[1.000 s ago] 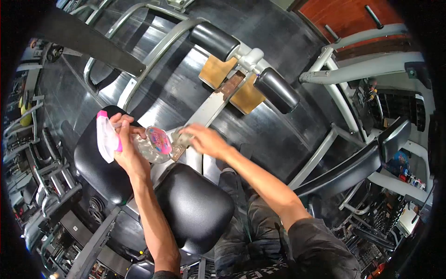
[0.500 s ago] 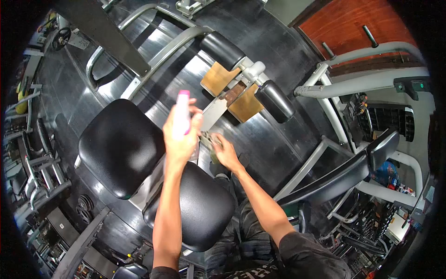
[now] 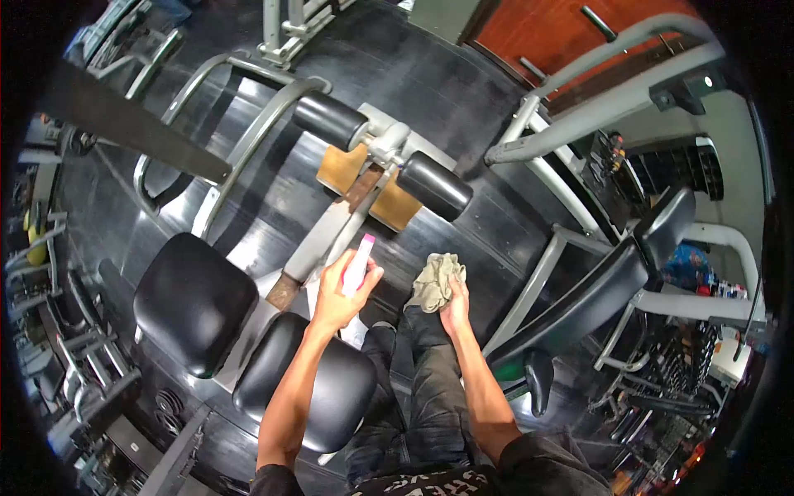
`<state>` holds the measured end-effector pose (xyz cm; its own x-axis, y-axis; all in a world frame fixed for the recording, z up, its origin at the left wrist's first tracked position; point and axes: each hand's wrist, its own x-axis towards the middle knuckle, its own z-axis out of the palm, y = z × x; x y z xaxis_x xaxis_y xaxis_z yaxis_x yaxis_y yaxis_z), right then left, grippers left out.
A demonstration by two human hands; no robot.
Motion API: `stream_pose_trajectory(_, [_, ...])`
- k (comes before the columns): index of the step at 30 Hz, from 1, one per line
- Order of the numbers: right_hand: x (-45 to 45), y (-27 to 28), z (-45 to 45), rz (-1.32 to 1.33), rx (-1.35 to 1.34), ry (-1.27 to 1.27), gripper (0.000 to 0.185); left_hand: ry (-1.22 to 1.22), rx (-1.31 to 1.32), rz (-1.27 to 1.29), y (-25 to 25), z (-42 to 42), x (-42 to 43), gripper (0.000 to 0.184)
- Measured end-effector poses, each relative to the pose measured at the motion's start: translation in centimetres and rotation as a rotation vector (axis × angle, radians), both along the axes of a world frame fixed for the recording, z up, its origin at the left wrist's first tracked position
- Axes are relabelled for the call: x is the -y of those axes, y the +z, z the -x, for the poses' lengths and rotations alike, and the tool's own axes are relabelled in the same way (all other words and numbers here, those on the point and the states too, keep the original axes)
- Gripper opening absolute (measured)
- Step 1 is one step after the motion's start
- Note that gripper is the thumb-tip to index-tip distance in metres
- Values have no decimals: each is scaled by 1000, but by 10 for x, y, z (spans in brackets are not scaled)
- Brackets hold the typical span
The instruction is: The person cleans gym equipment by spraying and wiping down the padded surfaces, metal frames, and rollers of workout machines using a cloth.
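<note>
My left hand (image 3: 333, 299) is wrapped round a spray bottle (image 3: 357, 266) with a white and pink spray head. Its clear lower part shows below my hand. A crumpled grey-green cloth (image 3: 436, 283) is bunched in my right hand (image 3: 456, 311), above my right leg and apart from the bottle. Under my left forearm is a black padded seat (image 3: 331, 388), with a second black pad (image 3: 194, 302) to its left. Both belong to a bench machine whose grey metal beam (image 3: 318, 248) runs away from me.
Two black foam rollers (image 3: 436, 185) sit at the beam's far end, over a tan board (image 3: 395, 207). On the right stands a machine with a long black backrest (image 3: 579, 306). A thick grey frame (image 3: 612, 112) crosses the upper right. Dark floor tiles (image 3: 430, 99) lie beyond.
My right hand has moved right with the cloth, away from the bottle. My left hand has come lower and nearer to me, still holding the bottle. The whole view has shifted.
</note>
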<state>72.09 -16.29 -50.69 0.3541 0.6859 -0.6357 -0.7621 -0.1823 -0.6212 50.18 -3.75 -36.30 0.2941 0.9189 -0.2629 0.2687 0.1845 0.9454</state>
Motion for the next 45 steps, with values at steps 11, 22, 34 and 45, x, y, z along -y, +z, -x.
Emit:
stream_pose_trajectory(11, [8, 20, -87, 67, 52, -231, 44, -108, -188, 184, -83, -110, -24, 20])
stream_pose_trajectory(22, [-33, 21, -159, -87, -20, -53, 50, -45, -125, 131, -105, -131, -20, 16])
stream_pose_trajectory(34, [-185, -21, -123, -50, 1167, 405, 46, -24, -58, 225, -182, -89, -24, 16])
stream_pose_trajectory(45, [-229, -71, -73, -156, 1875, 934, 62, 38, 106, 265, -151, -98, -40, 12])
